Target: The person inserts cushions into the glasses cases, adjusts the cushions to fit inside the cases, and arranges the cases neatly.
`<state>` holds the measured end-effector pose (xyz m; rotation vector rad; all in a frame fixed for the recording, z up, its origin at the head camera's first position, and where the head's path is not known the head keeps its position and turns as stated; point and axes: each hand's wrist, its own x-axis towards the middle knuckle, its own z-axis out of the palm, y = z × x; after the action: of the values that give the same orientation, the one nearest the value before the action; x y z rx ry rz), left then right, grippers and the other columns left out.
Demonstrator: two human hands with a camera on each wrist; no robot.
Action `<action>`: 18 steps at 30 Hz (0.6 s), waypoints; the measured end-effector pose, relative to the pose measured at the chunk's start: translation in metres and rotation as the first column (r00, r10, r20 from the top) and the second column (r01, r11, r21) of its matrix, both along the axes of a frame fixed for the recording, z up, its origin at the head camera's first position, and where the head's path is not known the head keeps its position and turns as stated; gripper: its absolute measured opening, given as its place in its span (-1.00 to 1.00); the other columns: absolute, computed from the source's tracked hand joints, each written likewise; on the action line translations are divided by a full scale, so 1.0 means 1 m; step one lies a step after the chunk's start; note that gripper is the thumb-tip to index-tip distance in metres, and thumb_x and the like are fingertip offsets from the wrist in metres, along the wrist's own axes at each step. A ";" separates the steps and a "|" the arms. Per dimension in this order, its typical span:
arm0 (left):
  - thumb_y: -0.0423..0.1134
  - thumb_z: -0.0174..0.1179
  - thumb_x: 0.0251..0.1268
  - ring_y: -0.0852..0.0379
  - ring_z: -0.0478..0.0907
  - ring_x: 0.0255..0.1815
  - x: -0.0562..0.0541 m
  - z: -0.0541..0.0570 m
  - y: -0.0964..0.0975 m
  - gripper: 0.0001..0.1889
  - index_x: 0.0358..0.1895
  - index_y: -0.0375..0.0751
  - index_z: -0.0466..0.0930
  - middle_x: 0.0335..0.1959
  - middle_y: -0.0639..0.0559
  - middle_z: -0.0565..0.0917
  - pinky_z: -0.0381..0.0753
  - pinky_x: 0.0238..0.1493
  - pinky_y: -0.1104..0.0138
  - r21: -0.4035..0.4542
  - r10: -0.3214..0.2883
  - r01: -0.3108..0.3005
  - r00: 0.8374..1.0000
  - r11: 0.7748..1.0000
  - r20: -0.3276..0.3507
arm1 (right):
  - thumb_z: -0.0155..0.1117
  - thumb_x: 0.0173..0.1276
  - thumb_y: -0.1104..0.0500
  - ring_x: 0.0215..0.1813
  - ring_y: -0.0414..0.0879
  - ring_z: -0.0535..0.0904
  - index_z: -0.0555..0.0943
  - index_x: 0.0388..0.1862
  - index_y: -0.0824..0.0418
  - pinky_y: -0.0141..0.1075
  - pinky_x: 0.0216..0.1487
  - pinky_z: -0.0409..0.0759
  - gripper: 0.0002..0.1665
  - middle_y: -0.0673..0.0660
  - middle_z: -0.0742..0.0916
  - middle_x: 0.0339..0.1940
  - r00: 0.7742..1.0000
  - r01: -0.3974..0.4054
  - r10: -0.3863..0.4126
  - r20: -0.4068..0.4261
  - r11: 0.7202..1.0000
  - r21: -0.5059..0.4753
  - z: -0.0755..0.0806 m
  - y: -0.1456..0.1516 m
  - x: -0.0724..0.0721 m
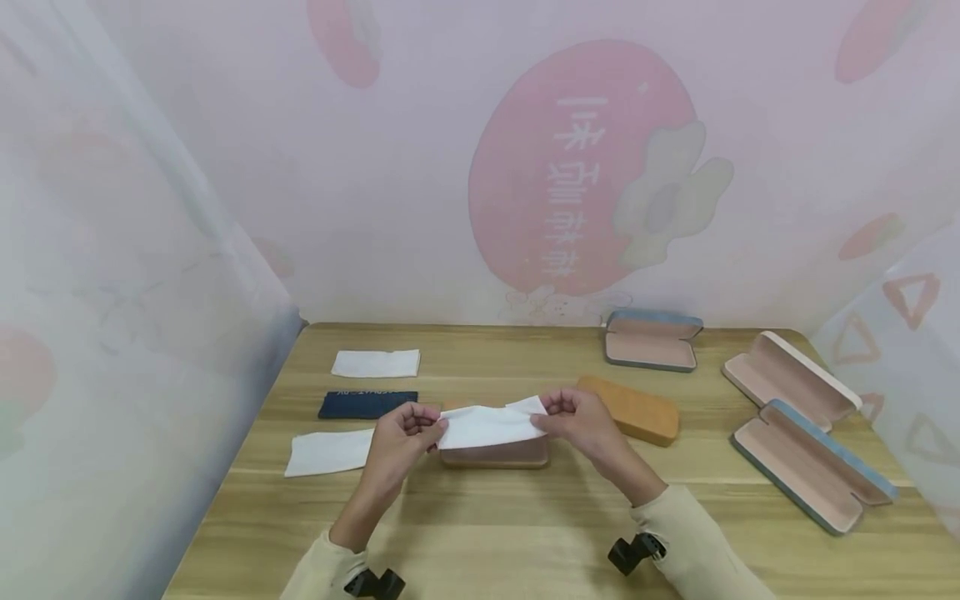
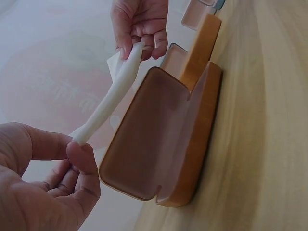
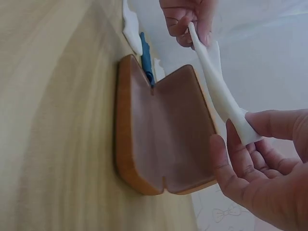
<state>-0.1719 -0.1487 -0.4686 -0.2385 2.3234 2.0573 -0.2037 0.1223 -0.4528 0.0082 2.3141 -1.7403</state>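
A folded white cloth (image 1: pixel 491 427) is stretched between both hands above the table. My left hand (image 1: pixel 405 437) pinches its left end between thumb and forefinger; my right hand (image 1: pixel 577 421) pinches the other end the same way. Behind and below the cloth stands an orange-brown glasses case (image 2: pixel 154 130) with its lid up, and its pinkish lining (image 3: pixel 178 130) holds nothing. In the head view the cloth covers most of this case, leaving the front edge (image 1: pixel 495 458) showing.
On the left lie two white cloths (image 1: pixel 375 363) (image 1: pixel 326 452) with a navy cloth (image 1: pixel 360 405) between them. A closed orange case (image 1: pixel 637 410) sits right of the hands. Further right are opened cases: a grey-blue one (image 1: pixel 651 346), a pale one (image 1: pixel 780 383) and another blue one (image 1: pixel 802 471).
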 end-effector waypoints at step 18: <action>-0.34 0.40 0.19 0.18 0.58 -0.31 -0.008 -0.043 0.004 -0.86 -0.25 -0.31 0.68 -0.32 -0.08 0.71 0.54 -0.30 0.48 -0.203 0.037 -0.042 0.999 0.978 -0.029 | 0.48 0.23 0.31 -0.35 -0.18 0.50 0.64 -0.32 0.33 -0.44 -0.37 0.47 -0.84 0.08 0.69 -0.42 0.998 0.037 -0.035 -0.047 0.999 0.039 -0.050 -0.007 0.015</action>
<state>-0.1797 -0.1452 -0.5121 -0.2675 2.5663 1.8473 -0.1884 0.1152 -0.5027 0.0171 2.3956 -1.7288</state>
